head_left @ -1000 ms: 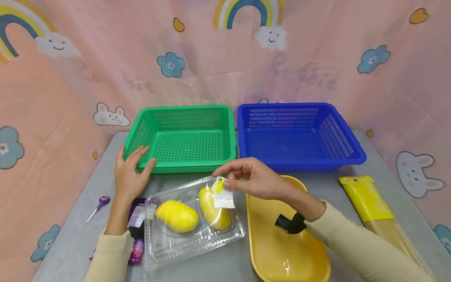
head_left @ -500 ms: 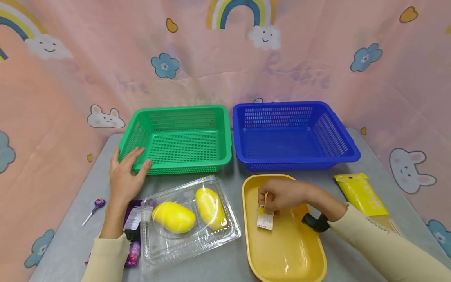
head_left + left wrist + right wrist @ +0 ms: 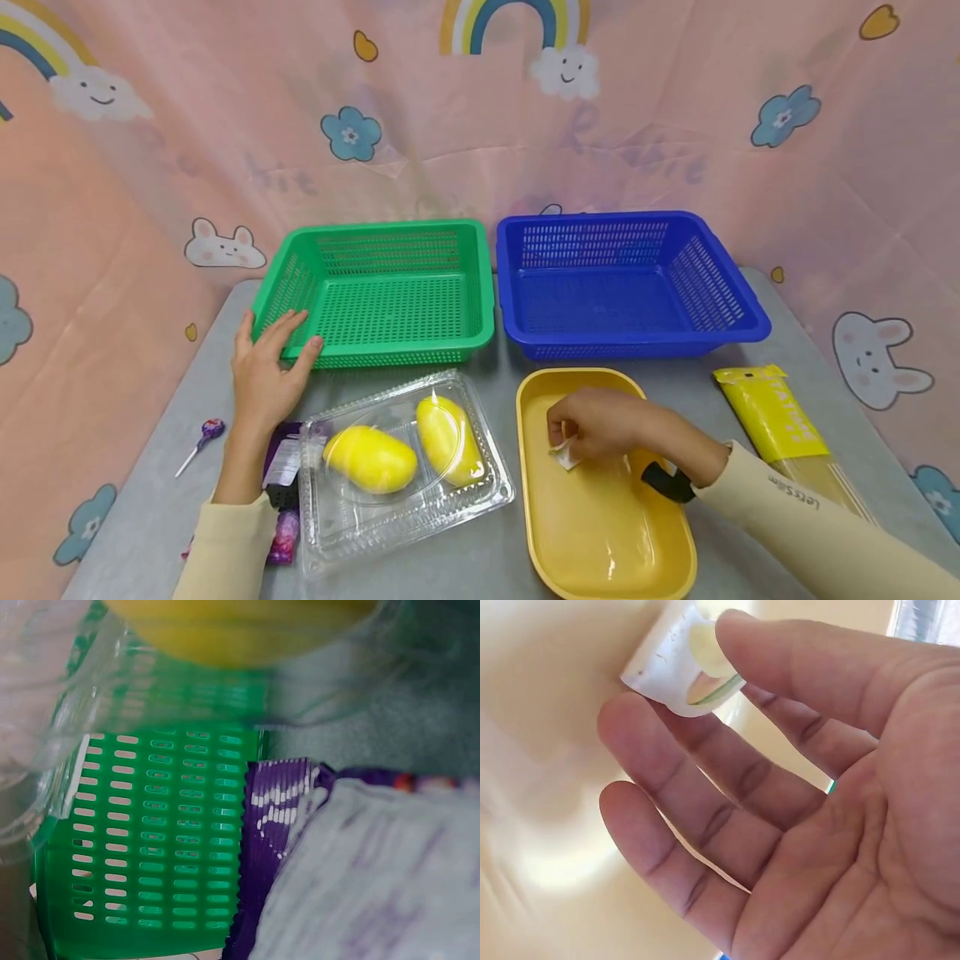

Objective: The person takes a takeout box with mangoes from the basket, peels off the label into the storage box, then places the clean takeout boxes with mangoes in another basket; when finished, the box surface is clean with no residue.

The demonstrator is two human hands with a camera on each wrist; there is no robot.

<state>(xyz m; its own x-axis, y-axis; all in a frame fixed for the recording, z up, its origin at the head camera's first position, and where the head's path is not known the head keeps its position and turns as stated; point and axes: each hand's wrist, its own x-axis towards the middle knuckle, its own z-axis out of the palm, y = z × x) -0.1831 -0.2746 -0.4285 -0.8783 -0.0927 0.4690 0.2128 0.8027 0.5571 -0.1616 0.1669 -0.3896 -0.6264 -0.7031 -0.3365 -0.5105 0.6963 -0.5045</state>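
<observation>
A label (image 3: 564,455) is being pinched between the thumb and fingers of the right hand (image 3: 603,425), over the yellow tray (image 3: 607,542); whether the tray is being touched by it cannot be told. The near left corner of the green basket (image 3: 397,348) is being touched by the left hand (image 3: 266,371), the fingers being kept apart. Left of the tray, two mangoes (image 3: 370,460) are being enclosed by a clear box (image 3: 324,533). A purple packet (image 3: 261,832) is being partly hidden by the left wrist, near a lollipop (image 3: 212,428). The yellow pack (image 3: 776,417) is being overlapped by the right sleeve. These, with the blue basket (image 3: 637,338), are being supported by the grey desk (image 3: 172,517).
</observation>
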